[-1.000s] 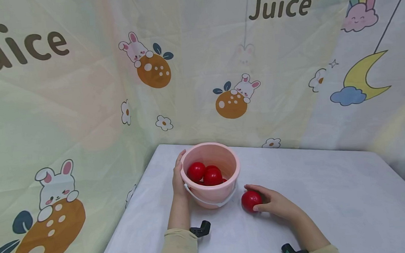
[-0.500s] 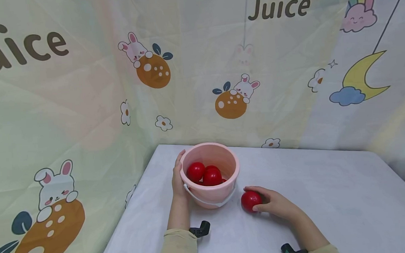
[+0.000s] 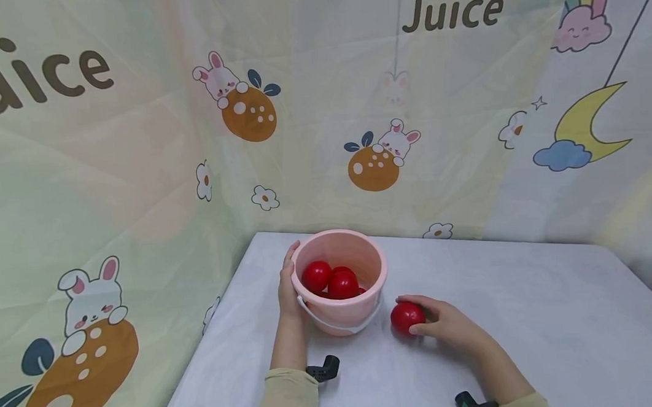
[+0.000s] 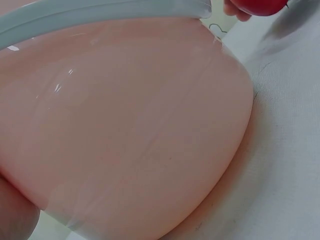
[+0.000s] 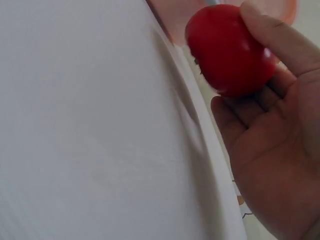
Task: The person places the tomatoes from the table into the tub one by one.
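My right hand (image 3: pixel 448 323) holds a red tomato (image 3: pixel 407 318) between thumb and fingers, right of the pink bucket (image 3: pixel 343 316). In the right wrist view the tomato (image 5: pixel 227 52) shows small green bits at its stem end and appears a little off the table. My left hand (image 3: pixel 288 285) lies against the bucket's left side, its fingers extended along the wall near the rim. Inside the upright bucket are several red tomatoes (image 3: pixel 342 283). The bucket wall (image 4: pixel 125 125) fills most of the left wrist view, with part of the left hand (image 4: pixel 17 212) at the lower left.
The bucket's white handle (image 3: pixel 340 327) hangs down in front. A white cloth covers the table (image 3: pixel 531 315). Behind and to the left hangs a patterned fabric backdrop (image 3: pixel 311 136). Each wrist wears a black device, one being the left wrist device (image 3: pixel 325 369).
In the last half second my right hand has raised the tomato slightly; before that it gripped the tomato almost without moving. My left hand and the bucket have stayed in place.
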{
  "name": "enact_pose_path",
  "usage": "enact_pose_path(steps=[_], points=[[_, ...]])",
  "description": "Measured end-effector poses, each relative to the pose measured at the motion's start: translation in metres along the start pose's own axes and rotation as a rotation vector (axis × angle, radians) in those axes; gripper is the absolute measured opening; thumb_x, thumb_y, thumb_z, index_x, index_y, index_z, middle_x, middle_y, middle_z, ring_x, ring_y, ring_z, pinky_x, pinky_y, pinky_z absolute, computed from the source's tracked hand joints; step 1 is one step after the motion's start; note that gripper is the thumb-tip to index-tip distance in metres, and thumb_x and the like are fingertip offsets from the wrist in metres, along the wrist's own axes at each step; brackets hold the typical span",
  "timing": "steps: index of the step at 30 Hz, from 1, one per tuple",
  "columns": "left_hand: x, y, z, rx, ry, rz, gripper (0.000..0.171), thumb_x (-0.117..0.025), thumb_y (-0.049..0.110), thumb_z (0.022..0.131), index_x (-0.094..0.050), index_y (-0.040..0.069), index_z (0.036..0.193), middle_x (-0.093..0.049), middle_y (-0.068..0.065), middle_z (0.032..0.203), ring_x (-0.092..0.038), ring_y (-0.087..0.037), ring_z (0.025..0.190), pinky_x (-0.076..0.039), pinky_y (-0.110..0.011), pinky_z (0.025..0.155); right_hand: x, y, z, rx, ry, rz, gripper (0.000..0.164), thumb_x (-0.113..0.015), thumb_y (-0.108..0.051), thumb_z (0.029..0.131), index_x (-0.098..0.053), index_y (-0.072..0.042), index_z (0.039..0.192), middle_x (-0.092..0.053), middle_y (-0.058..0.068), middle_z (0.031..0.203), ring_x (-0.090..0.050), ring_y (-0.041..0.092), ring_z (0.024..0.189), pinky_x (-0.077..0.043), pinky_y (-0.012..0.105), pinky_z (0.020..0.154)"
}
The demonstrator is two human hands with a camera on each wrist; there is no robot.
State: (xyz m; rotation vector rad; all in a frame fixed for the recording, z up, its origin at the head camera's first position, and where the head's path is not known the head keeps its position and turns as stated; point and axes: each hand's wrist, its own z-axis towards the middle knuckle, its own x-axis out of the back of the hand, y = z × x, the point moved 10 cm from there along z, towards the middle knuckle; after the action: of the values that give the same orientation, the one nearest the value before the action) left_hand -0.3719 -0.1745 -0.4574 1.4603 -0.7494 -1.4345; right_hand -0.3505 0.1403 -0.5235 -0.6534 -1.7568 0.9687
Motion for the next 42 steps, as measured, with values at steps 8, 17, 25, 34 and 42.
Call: enact_pose_path(steps=[8,17,25,34,42], points=[[0.003,0.0,0.0,0.004,0.01,0.001,0.041,-0.04,0.046,0.1,-0.047,0.043,0.14,-0.051,0.013,0.143,-0.042,-0.015,0.136,-0.04,-0.048,0.113,0.013,-0.019,0.002,0.089,-0.002,-0.008,0.074,-0.085,-0.04,0.072,-0.054,-0.034,0.139,-0.052,0.004,0.144,-0.041,0.037,0.137,-0.058,0.045,0.087],[0.004,0.0,0.0,0.001,0.006,0.004,0.042,-0.04,0.046,0.1,-0.046,0.042,0.142,-0.05,0.011,0.145,-0.041,-0.016,0.138,-0.039,-0.048,0.113,0.032,-0.038,0.006,0.133,-0.002,0.005,0.079,-0.085,-0.04,0.071,-0.05,-0.032,0.141,-0.049,0.007,0.145,-0.042,0.039,0.134,-0.06,0.043,0.083],[0.001,-0.001,0.001,-0.005,-0.003,0.007,0.041,-0.042,0.046,0.1,-0.047,0.043,0.141,-0.051,0.012,0.144,-0.043,-0.015,0.136,-0.04,-0.048,0.112,0.061,-0.066,0.008,0.194,0.009,0.006,0.078,-0.083,-0.039,0.075,-0.047,-0.032,0.144,-0.047,0.007,0.147,-0.043,0.041,0.133,-0.058,0.05,0.087],[0.001,-0.001,0.001,0.004,0.005,0.03,0.043,-0.045,0.049,0.098,-0.046,0.045,0.141,-0.05,0.014,0.144,-0.042,-0.016,0.137,-0.041,-0.048,0.112,0.094,-0.111,0.01,0.284,0.012,-0.01,0.076,-0.081,-0.034,0.08,-0.045,-0.031,0.146,-0.045,0.008,0.147,-0.043,0.041,0.132,-0.059,0.043,0.085],[0.0,0.0,0.0,0.006,-0.001,0.017,0.043,-0.046,0.046,0.099,-0.046,0.044,0.141,-0.051,0.013,0.144,-0.043,-0.017,0.137,-0.043,-0.047,0.111,0.103,-0.149,0.022,0.319,-0.01,-0.043,0.078,-0.083,-0.034,0.078,-0.045,-0.031,0.146,-0.044,0.009,0.149,-0.042,0.039,0.134,-0.058,0.045,0.087]])
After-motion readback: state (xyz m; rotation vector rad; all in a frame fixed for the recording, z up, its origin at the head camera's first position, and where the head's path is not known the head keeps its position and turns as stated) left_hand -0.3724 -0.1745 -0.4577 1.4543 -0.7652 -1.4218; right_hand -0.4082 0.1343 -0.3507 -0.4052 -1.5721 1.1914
